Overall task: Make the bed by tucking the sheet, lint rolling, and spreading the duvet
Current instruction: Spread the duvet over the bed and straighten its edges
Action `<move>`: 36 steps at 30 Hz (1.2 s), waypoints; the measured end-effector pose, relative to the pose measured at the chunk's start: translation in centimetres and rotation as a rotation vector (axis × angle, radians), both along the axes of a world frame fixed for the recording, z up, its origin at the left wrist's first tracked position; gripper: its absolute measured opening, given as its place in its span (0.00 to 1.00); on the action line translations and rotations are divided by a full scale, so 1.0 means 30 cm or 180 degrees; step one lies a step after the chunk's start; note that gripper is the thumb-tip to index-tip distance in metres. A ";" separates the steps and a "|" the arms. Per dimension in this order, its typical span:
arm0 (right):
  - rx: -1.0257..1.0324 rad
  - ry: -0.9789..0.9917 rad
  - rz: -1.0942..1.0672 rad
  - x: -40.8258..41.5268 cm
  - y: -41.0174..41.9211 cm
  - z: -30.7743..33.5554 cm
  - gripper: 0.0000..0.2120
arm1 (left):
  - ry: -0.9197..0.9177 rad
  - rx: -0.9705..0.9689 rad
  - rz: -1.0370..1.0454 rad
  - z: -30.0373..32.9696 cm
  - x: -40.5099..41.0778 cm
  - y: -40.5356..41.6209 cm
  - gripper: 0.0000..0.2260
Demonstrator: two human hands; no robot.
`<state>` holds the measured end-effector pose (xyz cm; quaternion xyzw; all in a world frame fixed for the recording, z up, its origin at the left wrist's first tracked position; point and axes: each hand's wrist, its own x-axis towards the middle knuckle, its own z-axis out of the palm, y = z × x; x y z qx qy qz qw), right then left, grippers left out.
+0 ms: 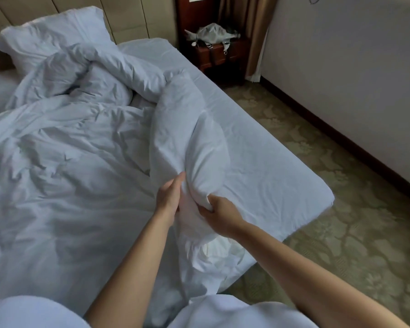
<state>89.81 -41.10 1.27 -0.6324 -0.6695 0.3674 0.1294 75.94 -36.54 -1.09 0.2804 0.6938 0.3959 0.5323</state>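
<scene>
Head view, near the foot of the bed: a rumpled white duvet (81, 143) lies heaped across the left and middle of the mattress, leaving the smooth white fitted sheet (258, 162) bare along the right side and at the near right corner. 1 thick fold of the duvet rises from the heap toward the camera. The left hand (169, 195) lies against the left face of this fold, thumb up along the cloth and fingers hidden behind it, so its grasp cannot be judged. The right hand (219, 215) grips the fold's lower right edge, fingers curled into the fabric. Both bare forearms reach in from the bottom of the frame. 1 white pillow (50, 36) leans against the beige padded headboard (133, 17). Beyond the bed's far right corner stands a dark red wooden nightstand (213, 55) bearing a crumpled grey bag (211, 33). Patterned olive carpet (341, 221) runs along the white wall (353, 67).
</scene>
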 end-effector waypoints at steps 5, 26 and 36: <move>-0.0074 -0.0247 0.0561 0.031 -0.060 0.020 0.19 | 0.0495 -0.0699 -0.0948 0.044 0.077 0.002 0.20; -0.2336 0.3484 -0.2655 0.033 0.138 -0.132 0.24 | 0.0354 -0.0757 -0.0988 0.058 0.022 0.059 0.09; -0.0001 0.2568 -0.2593 0.025 0.321 0.074 0.13 | -0.0167 -0.1137 -0.1166 -0.014 -0.012 0.026 0.17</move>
